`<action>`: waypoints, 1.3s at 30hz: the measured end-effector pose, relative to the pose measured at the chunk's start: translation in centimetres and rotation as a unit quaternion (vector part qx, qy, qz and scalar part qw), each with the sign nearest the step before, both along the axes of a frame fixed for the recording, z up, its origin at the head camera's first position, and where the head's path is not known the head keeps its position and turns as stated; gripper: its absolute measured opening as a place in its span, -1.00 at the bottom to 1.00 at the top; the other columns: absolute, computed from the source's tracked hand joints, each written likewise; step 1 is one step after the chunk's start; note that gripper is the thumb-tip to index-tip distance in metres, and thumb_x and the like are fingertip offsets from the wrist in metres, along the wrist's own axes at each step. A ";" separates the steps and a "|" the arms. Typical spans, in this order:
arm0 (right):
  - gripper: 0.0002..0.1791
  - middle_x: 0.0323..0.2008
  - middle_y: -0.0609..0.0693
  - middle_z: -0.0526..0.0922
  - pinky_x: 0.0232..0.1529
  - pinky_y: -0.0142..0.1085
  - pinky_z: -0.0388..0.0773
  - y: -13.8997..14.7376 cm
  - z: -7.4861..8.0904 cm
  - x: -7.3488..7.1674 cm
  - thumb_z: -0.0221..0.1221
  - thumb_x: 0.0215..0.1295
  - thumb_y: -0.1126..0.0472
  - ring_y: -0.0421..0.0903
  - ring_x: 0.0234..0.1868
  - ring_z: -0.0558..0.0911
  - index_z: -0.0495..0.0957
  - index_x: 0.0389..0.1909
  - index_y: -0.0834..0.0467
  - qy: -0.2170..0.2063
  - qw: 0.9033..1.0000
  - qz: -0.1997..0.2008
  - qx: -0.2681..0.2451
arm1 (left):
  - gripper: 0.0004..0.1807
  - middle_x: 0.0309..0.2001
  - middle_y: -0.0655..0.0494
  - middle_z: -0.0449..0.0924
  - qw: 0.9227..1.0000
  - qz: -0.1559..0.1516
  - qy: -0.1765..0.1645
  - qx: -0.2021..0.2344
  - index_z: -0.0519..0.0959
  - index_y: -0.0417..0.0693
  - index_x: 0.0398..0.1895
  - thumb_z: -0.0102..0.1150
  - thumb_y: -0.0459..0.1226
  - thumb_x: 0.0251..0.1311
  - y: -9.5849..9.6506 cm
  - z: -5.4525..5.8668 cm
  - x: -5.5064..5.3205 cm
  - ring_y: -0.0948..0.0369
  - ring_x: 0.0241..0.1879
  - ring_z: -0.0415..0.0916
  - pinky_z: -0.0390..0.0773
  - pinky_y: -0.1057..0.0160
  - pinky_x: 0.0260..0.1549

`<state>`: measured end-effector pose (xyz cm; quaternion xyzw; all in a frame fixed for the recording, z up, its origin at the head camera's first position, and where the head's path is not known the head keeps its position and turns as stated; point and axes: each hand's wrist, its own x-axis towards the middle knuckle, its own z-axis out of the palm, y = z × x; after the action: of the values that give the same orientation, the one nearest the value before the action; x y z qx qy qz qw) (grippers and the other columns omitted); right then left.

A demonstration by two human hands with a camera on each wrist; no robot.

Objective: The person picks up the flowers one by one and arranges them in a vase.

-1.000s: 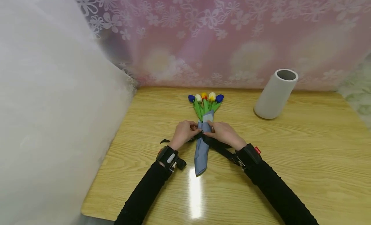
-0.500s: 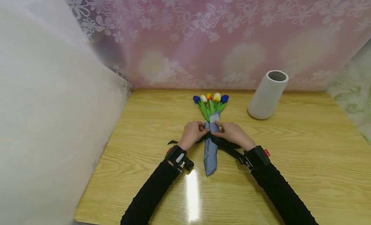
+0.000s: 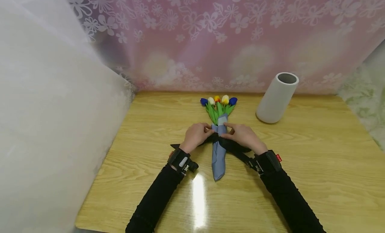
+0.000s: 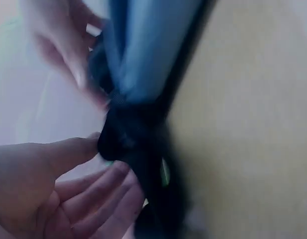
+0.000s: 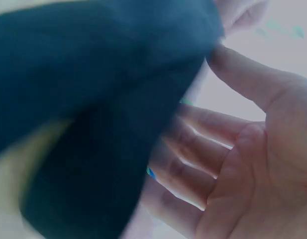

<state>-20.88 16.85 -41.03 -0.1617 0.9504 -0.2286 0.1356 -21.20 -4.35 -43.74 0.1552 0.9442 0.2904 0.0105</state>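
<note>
A bouquet of tulips (image 3: 221,107), blue, white and orange-yellow, lies on the table in a blue-grey wrapper (image 3: 219,159). A black ribbon (image 3: 239,153) crosses the wrapper's middle, gathered in a knot there. From the left, my left hand (image 3: 195,137) pinches the ribbon beside the knot; the left wrist view shows thumb and forefinger at a dark fold (image 4: 123,134). On the other side my right hand (image 3: 242,135) holds the ribbon by the knot, its thumb at the ribbon's edge and its forefinger by the wrapper. In the right wrist view, broad ribbon (image 5: 108,99) hides several fingertips.
A tall white vase (image 3: 276,97) stands at the table's back right. Behind the wooden table (image 3: 162,109) hangs a pink floral curtain (image 3: 186,42), and a white sheet (image 3: 54,109) falls along the left side.
The head view shifted at first, then steadied. My left hand has drawn slightly left and away from me with the ribbon, whose left end now shows wider. My right hand has barely moved.
</note>
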 end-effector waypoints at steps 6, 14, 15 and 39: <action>-0.65 -0.17 0.16 0.73 -0.18 -0.01 0.63 1.3 2.0 1.1 0.22 0.47 0.04 0.10 -0.22 0.69 0.64 0.09 0.18 0.110 0.992 -0.036 -0.050 | -0.69 -0.41 0.10 0.78 0.998 0.045 0.048 0.018 0.73 -0.03 0.02 0.14 -0.06 0.47 -3.1 2.9 0.0 0.22 -0.69 0.40 0.08 0.41 -0.75; -0.74 -0.61 -0.11 0.65 -0.54 -0.33 0.41 0.9 2.3 3.1 0.32 0.35 -0.01 -0.21 -0.60 0.52 0.79 -0.42 0.07 0.029 0.995 0.066 0.070 | -0.79 -0.15 0.07 0.78 0.998 -0.001 0.052 0.021 0.74 -0.03 0.01 0.20 -0.30 0.42 -3.9 2.1 -0.2 0.15 -0.30 0.69 0.48 0.35 -0.50; -0.74 -0.61 -0.10 0.65 -0.54 -0.34 0.39 0.8 2.1 3.1 0.34 0.34 0.00 -0.21 -0.60 0.52 0.80 -0.43 0.07 0.025 0.994 0.069 0.085 | -0.79 -0.12 0.06 0.78 0.999 -0.010 0.040 0.013 0.74 -0.05 0.02 0.21 -0.34 0.41 -3.8 1.8 -0.2 0.13 -0.27 0.70 0.54 0.32 -0.43; -0.83 -0.51 -0.09 0.70 -0.57 -0.35 0.29 0.2 0.4 2.9 0.50 0.13 0.07 -0.18 -0.56 0.47 0.77 -0.47 0.07 0.101 0.993 0.012 0.061 | -0.83 -0.23 0.18 0.77 0.995 -0.085 0.042 0.019 0.79 0.08 -0.16 0.24 -0.14 0.39 -2.8 0.3 -0.8 0.28 -0.35 0.63 0.54 0.31 -0.33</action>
<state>-17.98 17.09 -40.67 -0.1869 0.9694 -0.1510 0.0513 -21.96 -7.11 -43.43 0.2470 0.9215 0.2996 -0.0072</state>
